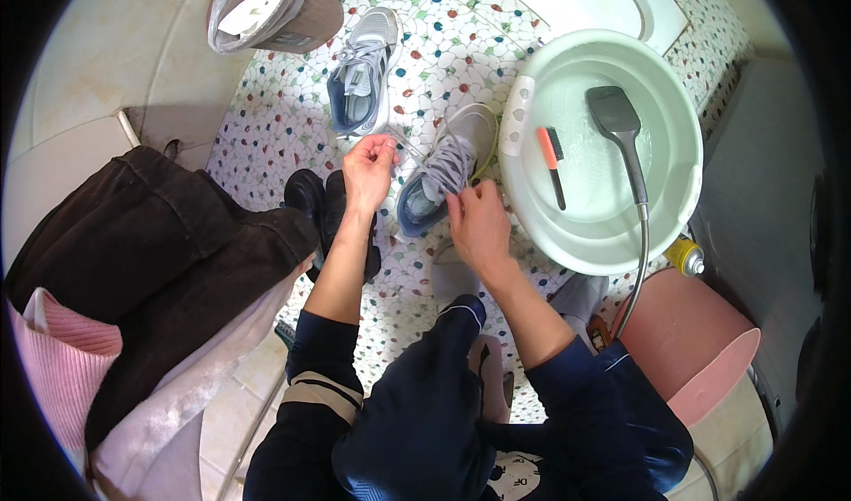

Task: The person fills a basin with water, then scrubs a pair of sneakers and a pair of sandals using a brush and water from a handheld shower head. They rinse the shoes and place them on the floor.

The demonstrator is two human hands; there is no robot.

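Observation:
A grey sneaker (pixel 457 159) with a blue lining stands on the pebble-patterned floor, its toe pointing away from me. My left hand (pixel 371 174) is left of it, thumb and forefinger pinched on a thin shoelace (pixel 413 149) that runs over to the shoe. At the shoe's right side, my right hand (pixel 482 228) has its fingertips curled against the laces by the ankle opening; whether they grip a lace is hard to tell. Farther off on the left is a second grey sneaker (pixel 364 72), laces loosely in place.
On my right a pale green basin (pixel 602 265) holds water, a shower head (pixel 613 110) on a hose and an orange-and-black brush (pixel 550 162). Near it are a spray can (pixel 683 255) and a pink bin (pixel 685 341). Black shoes (pixel 306 199), dark clothing (pixel 166 228) and a lined trash bin (pixel 312 16) are leftward.

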